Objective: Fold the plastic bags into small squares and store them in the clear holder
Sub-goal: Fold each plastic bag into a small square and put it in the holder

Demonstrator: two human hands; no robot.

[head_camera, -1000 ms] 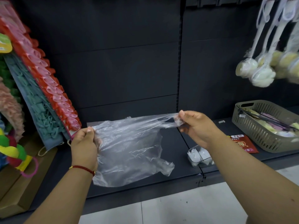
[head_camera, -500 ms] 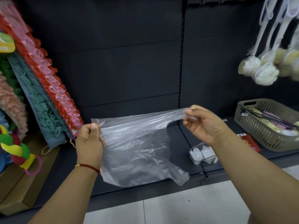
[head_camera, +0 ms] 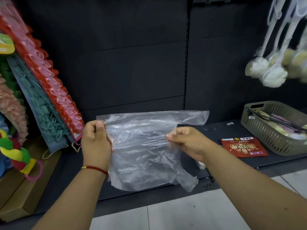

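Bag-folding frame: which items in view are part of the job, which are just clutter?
Job:
- clear plastic bag, held up in the air
- left hand, pinching its left edge
- right hand, pinching its right side

Lying about:
- olive basket on the shelf
- red packet beside the basket
- hanging sponges
- coloured mats leaning at left

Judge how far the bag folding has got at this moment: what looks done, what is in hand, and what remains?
Done: nothing finished shows; no folded square is visible, and the clear holder cannot be made out. In hand: the left hand and right hand each pinch the plastic bag, held up crumpled and spread in front of the dark shelf. Left: flatten it, fold it into a small square, store it.
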